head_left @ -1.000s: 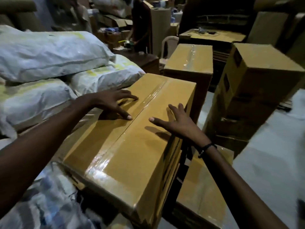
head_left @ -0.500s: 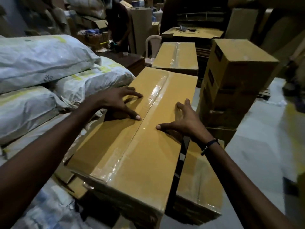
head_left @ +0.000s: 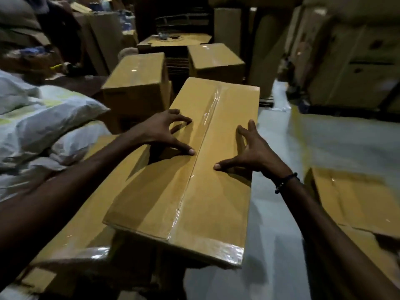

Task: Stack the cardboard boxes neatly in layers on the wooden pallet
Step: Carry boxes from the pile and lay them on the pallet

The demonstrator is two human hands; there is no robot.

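A long cardboard box (head_left: 216,191) with a shiny tape seam down its top lies lengthwise in front of me. My left hand (head_left: 164,133) presses on its top left of the seam with arched fingers and thumb. At the box's right edge, my right hand (head_left: 253,154) lies spread, thumb on the top and fingers along the edge. The box sits partly on another taped box (head_left: 86,234) below and to its left, and its right side juts out over the floor. No pallet shows clearly.
Two more sealed boxes (head_left: 138,76) (head_left: 214,59) stand behind. White sacks (head_left: 54,122) are piled at the left. Flattened cardboard (head_left: 350,198) lies on the grey floor (head_left: 324,139) at the right, with large cartons (head_left: 357,68) beyond it.
The long box has swung and slid to the right with both hands on top. It now overhangs the floor, and the view has turned right away from the sacks.
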